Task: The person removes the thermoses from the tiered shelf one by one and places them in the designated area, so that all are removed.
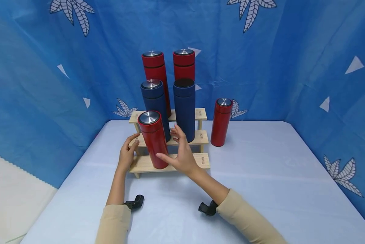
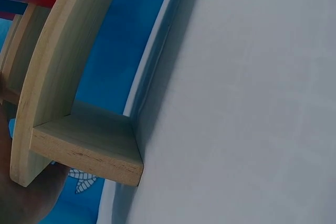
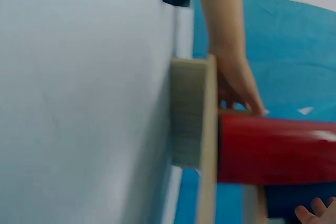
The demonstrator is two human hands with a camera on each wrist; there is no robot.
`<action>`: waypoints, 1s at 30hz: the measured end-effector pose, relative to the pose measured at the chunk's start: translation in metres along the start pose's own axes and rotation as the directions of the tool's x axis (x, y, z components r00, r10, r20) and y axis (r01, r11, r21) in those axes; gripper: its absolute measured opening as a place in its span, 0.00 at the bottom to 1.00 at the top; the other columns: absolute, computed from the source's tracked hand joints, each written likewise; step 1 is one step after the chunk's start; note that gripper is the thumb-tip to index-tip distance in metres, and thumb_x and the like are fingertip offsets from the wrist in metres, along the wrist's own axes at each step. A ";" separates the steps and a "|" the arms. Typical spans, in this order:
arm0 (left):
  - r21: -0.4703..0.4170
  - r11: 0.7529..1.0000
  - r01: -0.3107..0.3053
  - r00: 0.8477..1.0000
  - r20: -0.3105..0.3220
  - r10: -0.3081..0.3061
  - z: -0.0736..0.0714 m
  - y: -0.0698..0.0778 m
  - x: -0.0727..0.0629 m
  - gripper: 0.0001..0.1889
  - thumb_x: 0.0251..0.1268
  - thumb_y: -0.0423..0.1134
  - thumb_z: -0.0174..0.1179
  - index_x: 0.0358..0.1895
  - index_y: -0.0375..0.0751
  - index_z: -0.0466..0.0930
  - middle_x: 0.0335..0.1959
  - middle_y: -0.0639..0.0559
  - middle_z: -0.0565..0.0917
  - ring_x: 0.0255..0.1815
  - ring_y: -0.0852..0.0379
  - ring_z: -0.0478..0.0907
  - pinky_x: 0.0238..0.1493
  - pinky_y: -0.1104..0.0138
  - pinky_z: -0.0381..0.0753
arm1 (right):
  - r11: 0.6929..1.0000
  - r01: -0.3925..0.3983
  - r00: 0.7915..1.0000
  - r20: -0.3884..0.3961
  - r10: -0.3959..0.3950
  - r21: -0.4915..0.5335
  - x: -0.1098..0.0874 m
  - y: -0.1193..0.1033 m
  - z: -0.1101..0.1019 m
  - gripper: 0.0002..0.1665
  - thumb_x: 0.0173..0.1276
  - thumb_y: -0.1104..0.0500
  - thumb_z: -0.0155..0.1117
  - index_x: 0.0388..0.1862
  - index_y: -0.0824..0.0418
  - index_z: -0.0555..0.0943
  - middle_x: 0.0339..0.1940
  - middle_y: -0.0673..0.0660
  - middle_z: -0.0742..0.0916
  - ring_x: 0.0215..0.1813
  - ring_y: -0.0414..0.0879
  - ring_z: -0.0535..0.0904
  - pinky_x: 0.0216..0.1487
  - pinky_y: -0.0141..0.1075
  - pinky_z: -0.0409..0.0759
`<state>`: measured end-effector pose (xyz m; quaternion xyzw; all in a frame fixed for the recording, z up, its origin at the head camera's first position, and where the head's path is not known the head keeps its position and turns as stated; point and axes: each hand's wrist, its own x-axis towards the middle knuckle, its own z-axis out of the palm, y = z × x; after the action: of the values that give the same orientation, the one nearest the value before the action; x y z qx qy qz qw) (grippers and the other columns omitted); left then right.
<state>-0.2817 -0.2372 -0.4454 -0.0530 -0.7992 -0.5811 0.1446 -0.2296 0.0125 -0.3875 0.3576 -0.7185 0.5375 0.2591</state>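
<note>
A red thermos with a silver lid stands on the lowest step of a three-step wooden display stand. My left hand is at the stand's left end, its curved fingers and thumb gripping the middle step's end. In the left wrist view that hand is partly hidden behind the wood. With thumb and fingers spread, my right hand is beside the red thermos; its thumb overlaps the bottle's lower part in the head view. Its fingertips are near the blue thermos on the middle step's right.
Another blue thermos stands on the middle step, left. Two tall red thermoses, one left and one right, are on the top step. A separate red thermos stands on the white table right of the stand. Blue cloth hangs behind.
</note>
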 end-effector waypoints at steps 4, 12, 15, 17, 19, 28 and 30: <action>0.029 1.000 -0.007 1.000 -0.012 0.008 -0.002 -0.004 -0.002 0.21 0.70 0.51 0.48 0.63 0.53 0.69 0.65 0.55 0.67 0.46 0.55 0.67 0.46 0.59 0.64 | 0.999 -0.039 0.996 0.077 0.041 -0.018 -0.007 0.004 0.017 0.62 0.49 0.56 0.76 0.73 0.57 0.43 0.63 0.59 0.69 0.61 0.50 0.68 0.53 0.42 0.73; 0.036 0.999 -0.026 1.000 -0.016 0.026 -0.002 -0.002 -0.003 0.22 0.69 0.54 0.48 0.62 0.54 0.70 0.65 0.56 0.68 0.43 0.54 0.67 0.43 0.60 0.65 | 0.993 -0.070 0.996 0.054 0.076 -0.100 -0.010 0.011 0.034 0.60 0.52 0.55 0.74 0.74 0.54 0.43 0.58 0.58 0.72 0.58 0.45 0.69 0.50 0.34 0.74; 0.024 0.999 -0.027 1.000 -0.013 0.027 -0.002 -0.001 -0.003 0.21 0.69 0.52 0.49 0.62 0.54 0.70 0.64 0.58 0.68 0.48 0.55 0.67 0.44 0.60 0.65 | 0.989 -0.071 0.996 0.045 0.078 -0.130 -0.009 0.011 0.035 0.58 0.54 0.56 0.72 0.74 0.54 0.44 0.57 0.58 0.73 0.57 0.45 0.70 0.49 0.34 0.75; 0.019 0.999 -0.027 1.000 -0.013 0.027 -0.002 0.000 -0.002 0.21 0.69 0.51 0.49 0.62 0.54 0.70 0.64 0.58 0.68 0.52 0.57 0.66 0.46 0.60 0.64 | 0.988 -0.066 0.997 0.040 0.072 -0.139 -0.009 0.011 0.034 0.57 0.54 0.56 0.72 0.74 0.54 0.45 0.57 0.58 0.73 0.56 0.45 0.70 0.49 0.34 0.75; 0.020 1.000 -0.022 1.000 -0.012 0.023 -0.002 0.001 -0.003 0.20 0.69 0.51 0.49 0.62 0.53 0.70 0.64 0.57 0.68 0.56 0.58 0.65 0.47 0.60 0.64 | 0.988 -0.061 0.997 0.039 0.067 -0.140 -0.010 0.010 0.033 0.57 0.54 0.56 0.72 0.74 0.54 0.45 0.57 0.58 0.73 0.56 0.45 0.71 0.48 0.34 0.75; 0.024 0.999 -0.036 0.999 0.004 0.036 -0.001 -0.001 -0.001 0.23 0.68 0.54 0.49 0.63 0.53 0.69 0.65 0.56 0.67 0.34 0.49 0.63 0.35 0.63 0.63 | 0.991 -0.072 0.996 0.047 0.078 -0.114 -0.025 0.002 0.006 0.57 0.51 0.56 0.74 0.73 0.51 0.49 0.58 0.56 0.74 0.56 0.45 0.72 0.47 0.35 0.76; 0.026 0.999 -0.033 0.999 0.008 0.033 -0.001 0.003 -0.003 0.23 0.69 0.53 0.48 0.64 0.53 0.69 0.65 0.54 0.66 0.33 0.49 0.63 0.34 0.63 0.62 | 0.993 -0.043 0.998 0.040 0.047 -0.114 -0.028 0.003 -0.003 0.58 0.50 0.57 0.75 0.73 0.53 0.50 0.57 0.56 0.75 0.55 0.46 0.72 0.46 0.36 0.77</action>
<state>-0.2782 -0.2374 -0.4432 -0.0664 -0.8064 -0.5678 0.1515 -0.2149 0.0224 -0.4097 0.3375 -0.7609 0.4940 0.2512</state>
